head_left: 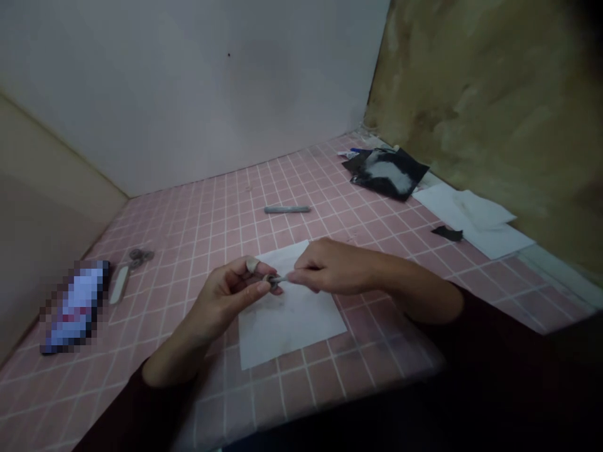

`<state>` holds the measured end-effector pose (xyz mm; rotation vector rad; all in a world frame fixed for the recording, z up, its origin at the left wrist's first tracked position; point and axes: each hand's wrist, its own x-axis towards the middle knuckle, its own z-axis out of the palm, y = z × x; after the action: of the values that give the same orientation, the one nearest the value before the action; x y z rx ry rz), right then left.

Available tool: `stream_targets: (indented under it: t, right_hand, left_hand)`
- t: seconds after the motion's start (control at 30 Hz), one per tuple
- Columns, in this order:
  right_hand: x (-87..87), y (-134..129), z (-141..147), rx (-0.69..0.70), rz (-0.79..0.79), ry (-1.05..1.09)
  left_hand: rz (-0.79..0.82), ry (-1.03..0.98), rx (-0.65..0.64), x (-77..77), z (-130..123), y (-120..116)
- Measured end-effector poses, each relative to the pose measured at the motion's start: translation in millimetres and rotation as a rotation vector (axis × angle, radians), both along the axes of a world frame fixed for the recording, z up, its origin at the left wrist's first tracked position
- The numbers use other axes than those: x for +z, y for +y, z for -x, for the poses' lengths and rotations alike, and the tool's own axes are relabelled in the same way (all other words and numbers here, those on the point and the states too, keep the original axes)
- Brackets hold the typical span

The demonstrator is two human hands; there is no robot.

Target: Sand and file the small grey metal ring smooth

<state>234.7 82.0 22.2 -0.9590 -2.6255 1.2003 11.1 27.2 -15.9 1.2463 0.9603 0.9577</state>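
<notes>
Rod (281, 279) is sitting between the two hands, over the bench (198, 226) and above the paper (292, 333) that is lying on it. A grey bar (287, 209) is lying beyond the paper, running side to side, apart from both hands. The right hand (330, 267) is coming in from the right, its fingers closing around the rod's right end. The left hand (226, 292) is facing it, pinching a small greyish piece (272, 284) between thumb and fingers; a pale wrap (252, 265) is circling one finger. Neither hand is standing wide. The rod is reaching leftward out of the right hand, its long axis running nearly side to side, its free end pointing at the piece. That end is meeting the piece or overlapping it; whether it is going inside, I cannot tell.
</notes>
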Motion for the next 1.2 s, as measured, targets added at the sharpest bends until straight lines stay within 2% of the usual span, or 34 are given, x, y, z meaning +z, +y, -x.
stream_targets:
  t: [0.23, 0.53, 0.7, 0.9, 1.2]
  right_hand:
    - [2.1, -1.7, 0.8, -0.01, -0.005, -0.01]
    - [-0.9, -1.2, 2.0, -0.006, 0.044, -0.014]
    - [-2.9, 2.4, -0.5, -0.001, 0.103, -0.035]
    - [-1.9, 2.5, 0.0, -0.016, 0.14, -0.034]
    - [-1.7, 3.9, 0.7, -0.048, 0.162, -0.002]
  left_hand:
    - [0.079, -0.022, -0.059, 1.4, 0.6, 0.5]
    - [0.049, 0.026, -0.035, 1.4, -1.4, -0.8]
    - [-0.062, 0.034, 0.007, 2.6, -1.0, 0.5]
    - [-0.068, 0.06, 0.013, 2.5, -0.1, -0.8]
    - [-0.304, 0.131, 0.102, 2.4, -5.8, -3.4]
